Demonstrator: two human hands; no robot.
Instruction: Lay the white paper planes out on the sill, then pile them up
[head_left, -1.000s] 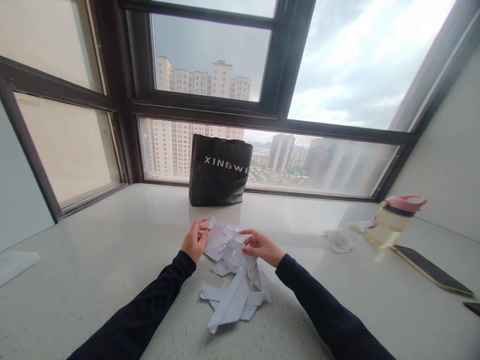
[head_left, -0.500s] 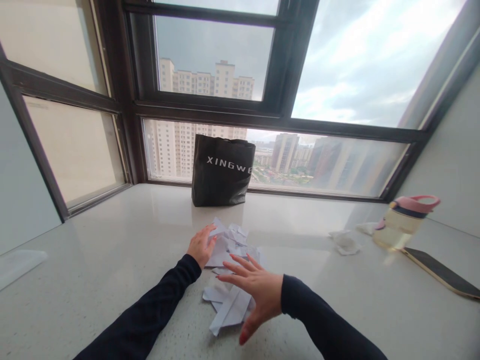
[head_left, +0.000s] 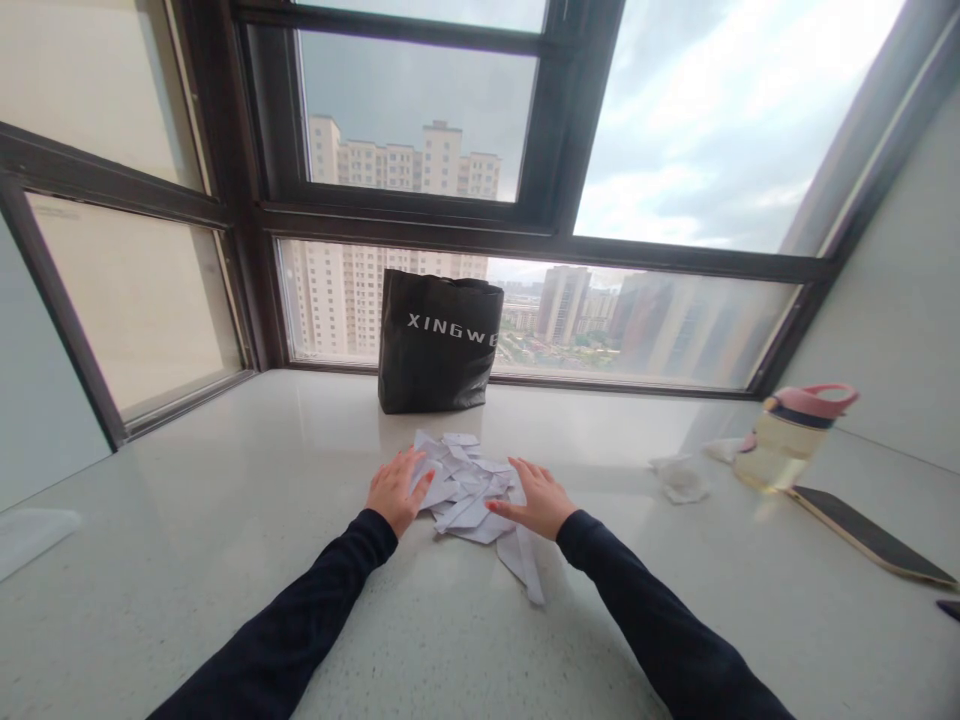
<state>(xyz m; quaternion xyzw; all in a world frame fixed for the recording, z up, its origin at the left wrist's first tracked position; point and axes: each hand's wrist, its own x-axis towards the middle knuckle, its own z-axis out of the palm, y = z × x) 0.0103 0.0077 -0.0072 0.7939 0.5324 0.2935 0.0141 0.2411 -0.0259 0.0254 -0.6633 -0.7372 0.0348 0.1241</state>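
A loose heap of torn white paper scraps lies on the pale speckled sill between my two hands. My left hand rests against the heap's left side, its fingers stretched out and the thumb toward the paper. On the right side, my right hand touches the scraps with its fingers extended and its thumb over the pile. One longer strip sticks out of the heap toward me, below my right hand. Just behind the paper stands a black bag with white lettering.
To the right are a crumpled tissue, a bottle with a pink lid and a dark phone-like slab. A whitish translucent item lies at the far left. Dark-framed windows rise behind the sill.
My right hand has moved away from me and to the right side of the heap. The nearer scraps have been pushed up into a tighter pile. My left hand has barely moved.
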